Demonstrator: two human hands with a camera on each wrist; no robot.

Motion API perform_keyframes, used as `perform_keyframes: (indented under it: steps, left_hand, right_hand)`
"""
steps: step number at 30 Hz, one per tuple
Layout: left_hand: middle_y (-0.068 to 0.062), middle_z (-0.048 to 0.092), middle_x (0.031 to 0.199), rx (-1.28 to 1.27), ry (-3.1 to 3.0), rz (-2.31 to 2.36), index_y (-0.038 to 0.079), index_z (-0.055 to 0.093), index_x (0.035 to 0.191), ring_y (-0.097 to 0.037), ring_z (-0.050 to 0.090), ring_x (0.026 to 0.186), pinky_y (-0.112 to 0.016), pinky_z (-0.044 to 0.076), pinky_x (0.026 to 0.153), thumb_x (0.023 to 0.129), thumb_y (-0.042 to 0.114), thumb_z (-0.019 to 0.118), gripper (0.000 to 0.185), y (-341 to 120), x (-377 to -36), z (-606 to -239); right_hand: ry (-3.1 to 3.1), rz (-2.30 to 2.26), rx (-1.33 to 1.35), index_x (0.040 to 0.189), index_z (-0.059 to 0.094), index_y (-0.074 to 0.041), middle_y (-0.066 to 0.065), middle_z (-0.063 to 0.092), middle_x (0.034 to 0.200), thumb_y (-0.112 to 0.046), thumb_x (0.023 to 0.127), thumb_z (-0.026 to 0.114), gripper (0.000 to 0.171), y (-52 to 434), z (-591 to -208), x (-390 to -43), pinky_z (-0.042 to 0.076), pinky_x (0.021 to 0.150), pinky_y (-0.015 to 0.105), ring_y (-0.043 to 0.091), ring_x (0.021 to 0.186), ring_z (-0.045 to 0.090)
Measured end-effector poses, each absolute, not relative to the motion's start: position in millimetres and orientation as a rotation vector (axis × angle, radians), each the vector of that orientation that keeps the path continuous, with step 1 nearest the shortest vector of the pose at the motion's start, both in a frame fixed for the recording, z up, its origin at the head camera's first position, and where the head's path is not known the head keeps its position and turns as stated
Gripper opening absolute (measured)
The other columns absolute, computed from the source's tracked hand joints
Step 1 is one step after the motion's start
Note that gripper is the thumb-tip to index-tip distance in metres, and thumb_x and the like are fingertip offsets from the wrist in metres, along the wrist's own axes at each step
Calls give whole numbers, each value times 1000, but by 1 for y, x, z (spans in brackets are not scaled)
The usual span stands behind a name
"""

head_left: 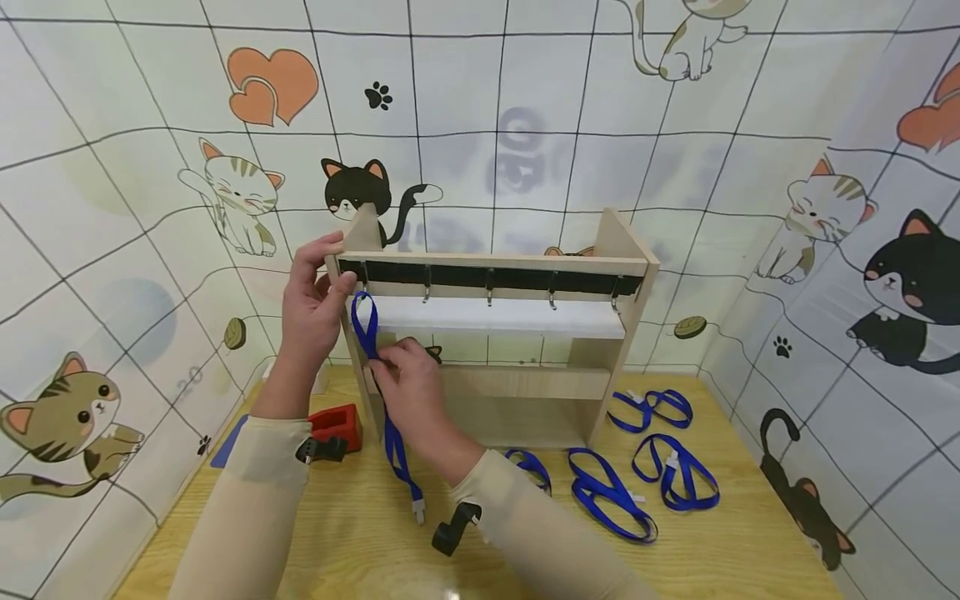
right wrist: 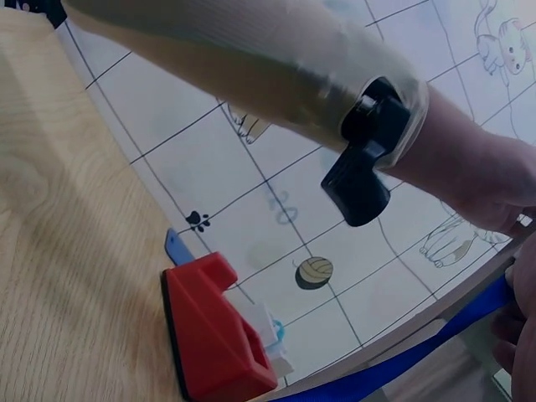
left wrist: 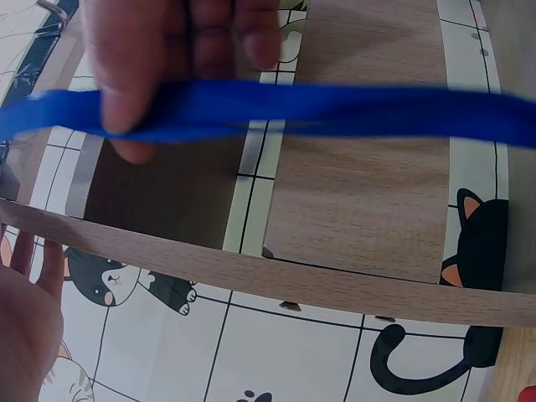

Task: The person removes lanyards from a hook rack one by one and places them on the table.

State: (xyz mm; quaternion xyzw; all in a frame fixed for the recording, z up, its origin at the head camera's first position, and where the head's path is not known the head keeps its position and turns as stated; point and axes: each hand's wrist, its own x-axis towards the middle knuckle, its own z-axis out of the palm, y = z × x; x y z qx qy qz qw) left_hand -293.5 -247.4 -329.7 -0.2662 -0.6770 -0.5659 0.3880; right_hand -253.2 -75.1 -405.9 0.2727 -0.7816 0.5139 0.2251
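A wooden rack [head_left: 600, 383] with a black hook strip [head_left: 495, 276] stands on the table. My left hand [head_left: 321, 287] grips the rack's upper left corner, fingers over the top edge and thumb by the leftmost hook. A blue strap [head_left: 392, 442] hangs in a loop from that hook, its clasp end trailing onto the table. My right hand [head_left: 397, 367] pinches the strap just below the loop. The left wrist view shows the right hand's fingers [left wrist: 151, 50] on the blue strap [left wrist: 352, 109] in front of the rack [left wrist: 360, 201].
Several more blue straps [head_left: 667, 475] lie on the wooden table [head_left: 750, 550] right of the rack. A red block [head_left: 335, 422] [right wrist: 213, 339] and a flat blue piece [head_left: 227, 442] sit at the left. Cat-patterned walls close in the table on three sides.
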Motion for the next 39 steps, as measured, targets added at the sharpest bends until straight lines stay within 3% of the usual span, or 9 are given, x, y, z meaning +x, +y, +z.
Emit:
perform_keyframes:
  steps: [10, 17, 24, 32, 39]
  left_hand:
    - [-9, 54, 163, -674, -1731, -1450, -2, 55, 146, -46, 49, 147, -35, 49, 116, 109, -1, 66, 39, -248, -295, -329]
    - [-8, 54, 163, -642, -1741, -1465, 0, 57, 145, -37, 51, 148, -37, 48, 116, 108, -3, 65, 37, -247, -294, -327]
    - [-7, 55, 163, -637, -1752, -1478, 1, 57, 145, -42, 49, 148, -38, 48, 115, 109, -2, 65, 37, -245, -292, -326]
    - [-6, 54, 163, -625, -1754, -1496, 2, 56, 146, -43, 48, 148, -37, 48, 114, 108, -3, 65, 39, -245, -292, -327]
    - [-7, 54, 163, -607, -1759, -1502, 1, 56, 146, -33, 49, 148, -36, 47, 115, 108, -3, 65, 39, -246, -290, -326]
  right_hand:
    - [-2050, 1612, 829, 107, 84, -2, 3, 78, 98, -6, 105, 77, 9, -63, -385, -243, 59, 70, 19, 4, 80, 68]
    - [-2043, 1687, 842, 118, 85, -5, 2, 77, 104, -3, 107, 71, 18, -51, -375, -231, 61, 70, 23, 8, 83, 68]
    - [-2005, 1729, 879, 118, 85, -7, 2, 79, 106, -1, 107, 70, 20, -36, -369, -224, 62, 73, 28, 11, 85, 69]
    - [-1977, 1755, 840, 113, 85, -7, -2, 77, 101, 0, 105, 72, 17, -13, -360, -218, 55, 65, 24, 15, 82, 68]
    - [-1959, 1735, 825, 110, 84, -4, -2, 77, 99, 1, 104, 73, 14, 10, -348, -213, 54, 65, 27, 17, 80, 67]
